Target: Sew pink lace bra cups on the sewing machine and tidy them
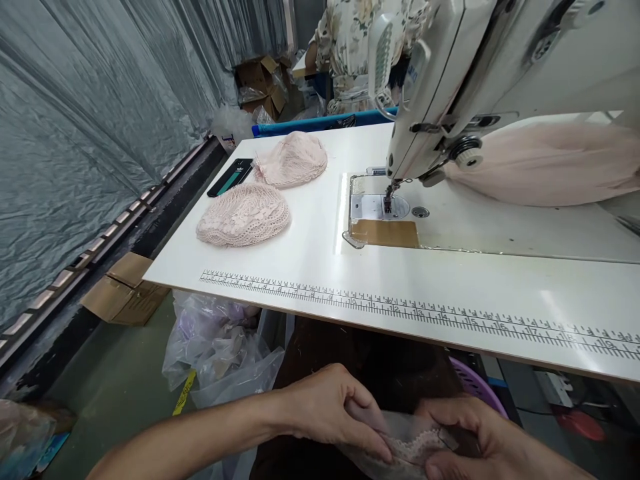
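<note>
Low in the picture, below the table's front edge, my left hand [330, 410] and my right hand [475, 433] both pinch a small piece of pink lace [413, 445] between thumb and fingers. The lace lies over my lap. Two pink lace cups sit on the white sewing table [300, 260]: one nearer [243, 215], one farther back [293, 159]. The white sewing machine [475, 73] stands at the right, its needle [389, 195] over the metal plate.
A black phone [230, 177] lies beside the far cup. Pink fabric [545, 163] is bundled behind the machine arm. A printed ruler [400, 310] runs along the table front. Plastic bags [220, 347] and cardboard boxes [125, 290] sit on the floor left. A person in floral clothing [350, 40] is behind.
</note>
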Demonstrator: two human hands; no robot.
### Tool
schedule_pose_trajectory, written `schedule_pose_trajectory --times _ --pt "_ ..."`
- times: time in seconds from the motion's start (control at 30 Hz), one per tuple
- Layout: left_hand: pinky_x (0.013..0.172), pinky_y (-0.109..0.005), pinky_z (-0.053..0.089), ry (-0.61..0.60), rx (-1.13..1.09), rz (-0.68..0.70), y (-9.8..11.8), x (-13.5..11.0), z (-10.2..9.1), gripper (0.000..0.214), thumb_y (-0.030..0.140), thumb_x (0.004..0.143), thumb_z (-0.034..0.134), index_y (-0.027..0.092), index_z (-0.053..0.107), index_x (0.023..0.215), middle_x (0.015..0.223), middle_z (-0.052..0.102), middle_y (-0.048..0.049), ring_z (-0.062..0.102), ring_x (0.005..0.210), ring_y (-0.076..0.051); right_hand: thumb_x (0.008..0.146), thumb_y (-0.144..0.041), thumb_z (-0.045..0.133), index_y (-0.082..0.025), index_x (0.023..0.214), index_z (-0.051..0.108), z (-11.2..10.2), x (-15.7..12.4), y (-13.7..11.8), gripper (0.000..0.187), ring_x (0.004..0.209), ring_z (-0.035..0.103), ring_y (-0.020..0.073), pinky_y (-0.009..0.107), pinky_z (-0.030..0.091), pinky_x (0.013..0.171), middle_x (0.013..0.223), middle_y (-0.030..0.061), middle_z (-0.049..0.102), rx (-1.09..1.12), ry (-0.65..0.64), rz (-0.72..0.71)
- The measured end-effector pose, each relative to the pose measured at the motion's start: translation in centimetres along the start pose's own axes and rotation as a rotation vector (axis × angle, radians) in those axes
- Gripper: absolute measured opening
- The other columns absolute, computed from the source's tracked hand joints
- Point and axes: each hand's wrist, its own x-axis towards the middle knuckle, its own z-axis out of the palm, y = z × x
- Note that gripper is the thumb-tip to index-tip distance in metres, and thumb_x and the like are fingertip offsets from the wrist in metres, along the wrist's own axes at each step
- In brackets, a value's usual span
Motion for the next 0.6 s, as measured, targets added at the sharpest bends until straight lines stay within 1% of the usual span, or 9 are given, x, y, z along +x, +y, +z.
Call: schedule_pose_trajectory --times 0.1,0.2,0.3,0.37,0.43,0.5,0.6 --pt "0.059 -0.019 0.041 0.005 0.031 -0.001 0.2 -0.5 -0.3 0.051 0.052 0.044 0.084 0.014 0.075 0.077 0.064 0.064 0.0016 0.053 0.059 -0.009 0.076 -0.035 0.066 -0.020 0.072 0.066 0.0 0.0 0.3 0.015 0.064 0.049 0.0123 0.018 0.039 0.058 0.066 -0.0041 0.054 -0.004 -0.002 -0.005" --pt "0.060 -0.019 0.041 0.012 0.054 -0.004 0.3 -0.9 -0.4 0.047 0.053 0.047 0.083 0.015 0.074 0.074 0.062 0.062 0.0018 0.053 0.058 -0.009 0.077 -0.039 0.064 -0.021 0.069 0.066 0.2 0.0 0.4 0.019 0.067 0.052 0.0149 0.021 0.041 0.059 0.066 -0.0025 0.056 -0.025 0.061 -0.014" --pt "0.057 -0.018 0.039 0.033 0.089 0.002 0.4 -1.1 -0.4 0.046 0.055 0.050 0.081 0.014 0.073 0.070 0.061 0.061 0.0022 0.051 0.056 -0.008 0.075 -0.042 0.063 -0.022 0.068 0.066 0.5 -0.1 0.2 0.022 0.067 0.054 0.0165 0.022 0.042 0.060 0.065 -0.0022 0.057 -0.039 0.119 -0.019" --pt "0.057 -0.017 0.038 0.029 0.083 0.003 0.4 -1.0 -0.4 0.047 0.055 0.048 0.082 0.014 0.072 0.068 0.060 0.060 0.0026 0.050 0.056 -0.007 0.074 -0.043 0.063 -0.022 0.067 0.065 0.6 -0.2 0.0 0.022 0.069 0.055 0.0174 0.023 0.042 0.062 0.065 -0.0022 0.057 -0.063 0.147 -0.003" --pt "0.057 -0.017 0.038 0.012 0.077 -0.003 0.5 -0.9 -0.2 0.049 0.053 0.043 0.085 0.015 0.072 0.071 0.062 0.060 0.0033 0.050 0.058 -0.008 0.074 -0.043 0.062 -0.023 0.067 0.065 0.6 -0.3 -0.3 0.021 0.071 0.055 0.0182 0.023 0.042 0.064 0.066 -0.0022 0.057 -0.097 0.171 0.020" --pt "0.057 -0.017 0.038 0.011 0.091 -0.014 0.5 -0.7 0.0 0.054 0.049 0.038 0.087 0.016 0.073 0.079 0.063 0.060 0.0043 0.050 0.059 -0.008 0.076 -0.040 0.060 -0.024 0.068 0.064 0.6 -0.4 -0.6 0.019 0.073 0.054 0.0185 0.024 0.042 0.065 0.070 -0.0023 0.058 -0.134 0.161 0.042" --pt "0.059 -0.017 0.039 0.033 0.055 -0.027 0.3 -0.3 0.3 0.055 0.049 0.039 0.087 0.016 0.074 0.081 0.064 0.062 0.0037 0.051 0.059 -0.008 0.078 -0.034 0.057 -0.025 0.075 0.060 0.6 -0.3 -0.8 0.009 0.076 0.052 0.0179 0.024 0.040 0.065 0.075 -0.0029 0.055 -0.163 0.108 0.046"
